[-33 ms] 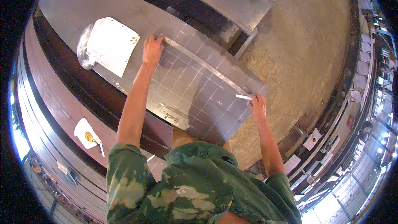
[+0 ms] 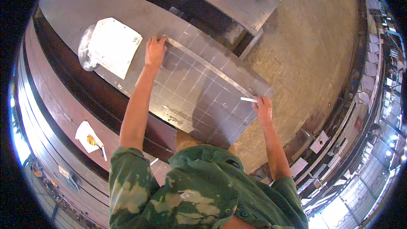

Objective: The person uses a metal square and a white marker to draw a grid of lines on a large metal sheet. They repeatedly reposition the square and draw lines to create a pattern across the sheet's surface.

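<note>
The right grip [image 2: 263, 107] is closed on a white stick [image 2: 248, 99] at the nearer end of a long strip [image 2: 207, 64]. The strip lies across a line-marked metal plate [image 2: 186, 85]; at its farther end the left grip [image 2: 156, 50] has bent fingers, whether pinching or pressing I cannot tell

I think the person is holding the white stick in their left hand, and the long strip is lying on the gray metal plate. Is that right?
Almost! The white stick is in the right hand, not the left, as the head view shows. The long strip is lying on the gray metal plate.
</note>
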`<action>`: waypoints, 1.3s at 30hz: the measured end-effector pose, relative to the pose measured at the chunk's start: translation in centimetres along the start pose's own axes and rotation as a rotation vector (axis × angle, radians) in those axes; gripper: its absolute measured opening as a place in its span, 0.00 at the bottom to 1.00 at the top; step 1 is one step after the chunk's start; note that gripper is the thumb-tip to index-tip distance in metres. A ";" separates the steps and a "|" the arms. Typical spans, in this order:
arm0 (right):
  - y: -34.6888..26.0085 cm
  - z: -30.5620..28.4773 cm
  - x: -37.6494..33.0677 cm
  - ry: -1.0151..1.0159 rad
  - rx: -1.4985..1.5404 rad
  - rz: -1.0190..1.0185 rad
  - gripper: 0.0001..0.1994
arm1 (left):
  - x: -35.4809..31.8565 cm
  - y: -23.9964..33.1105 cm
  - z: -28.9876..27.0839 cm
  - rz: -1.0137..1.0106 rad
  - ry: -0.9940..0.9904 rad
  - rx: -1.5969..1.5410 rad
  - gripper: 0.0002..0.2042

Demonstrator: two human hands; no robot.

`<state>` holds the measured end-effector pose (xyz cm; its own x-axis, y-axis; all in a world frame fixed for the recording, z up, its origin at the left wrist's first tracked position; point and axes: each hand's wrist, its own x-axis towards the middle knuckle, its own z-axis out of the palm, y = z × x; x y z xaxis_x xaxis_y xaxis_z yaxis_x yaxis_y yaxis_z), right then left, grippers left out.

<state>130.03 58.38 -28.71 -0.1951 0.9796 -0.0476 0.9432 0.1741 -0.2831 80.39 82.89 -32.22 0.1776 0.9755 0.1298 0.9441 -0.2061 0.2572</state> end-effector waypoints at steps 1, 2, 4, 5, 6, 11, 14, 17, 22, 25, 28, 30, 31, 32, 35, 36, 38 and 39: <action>0.0 0.1 -0.1 0.006 0.005 0.002 0.20 | -0.1 -0.3 0.2 0.002 0.007 0.001 0.19; -0.1 0.0 -0.3 0.010 0.006 0.011 0.20 | 0.0 0.2 0.1 -0.008 -0.009 -0.009 0.19; 0.0 -0.2 -0.7 0.017 0.002 0.030 0.21 | 0.3 1.4 -0.8 -0.025 -0.040 -0.030 0.19; -0.1 -0.2 -0.6 0.020 0.003 0.032 0.21 | 0.3 1.3 -0.8 -0.023 -0.041 -0.024 0.19; -0.2 -0.2 -0.6 0.023 0.003 0.033 0.21 | 0.2 1.2 -0.9 -0.021 -0.043 -0.018 0.19; -0.6 -0.5 -0.3 0.017 0.039 0.043 0.21 | 0.2 1.5 -1.0 -0.019 -0.062 0.064 0.18; -0.6 -0.7 -0.5 -0.050 0.060 0.091 0.20 | 0.2 2.2 -0.7 -0.044 -0.117 0.172 0.17; -0.5 -0.6 -0.7 -0.076 0.068 0.128 0.19 | 0.3 2.9 -0.6 -0.056 -0.129 0.206 0.17; -1.2 -0.9 -0.3 0.004 0.094 0.111 0.19 | 1.0 3.6 -1.2 -0.113 -0.245 0.204 0.17; -1.2 -0.9 -0.1 0.009 0.098 0.090 0.19 | 1.0 2.6 -1.5 -0.057 -0.269 0.223 0.17; -0.9 -0.8 -0.5 0.033 0.084 0.086 0.18 | 2.2 4.8 -3.3 -0.153 -0.437 0.140 0.25; -0.9 -0.5 -0.3 0.072 0.084 0.061 0.17 | 2.1 6.2 -3.9 -0.208 -0.448 0.155 0.34; -0.8 -0.5 -0.3 0.075 0.097 0.061 0.17 | 2.1 7.0 -4.1 -0.235 -0.454 0.162 0.39; -1.1 -0.8 -0.2 0.078 0.114 0.062 0.17 | 2.2 8.0 -4.7 -0.265 -0.485 0.180 0.43; -1.1 -0.9 -0.2 0.078 0.125 0.060 0.16 | 1.9 9.8 -5.3 -0.327 -0.515 0.200 0.51; -1.1 -0.8 -0.2 0.078 0.123 0.058 0.15 | 1.5 9.8 -4.8 -0.329 -0.484 0.194 0.52; -1.1 -0.7 -0.3 0.083 0.115 0.063 0.15 | 1.0 9.8 -4.0 -0.346 -0.452 0.175 0.55; -1.1 -0.6 -0.3 0.085 0.110 0.066 0.15 | 0.9 9.6 -3.6 -0.361 -0.452 0.162 0.57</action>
<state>129.26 57.95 -27.79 -0.1056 0.9944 0.0105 0.9171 0.1015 -0.3855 88.64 81.50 -26.17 -0.0955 0.9251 -0.3676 0.9907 0.1242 0.0553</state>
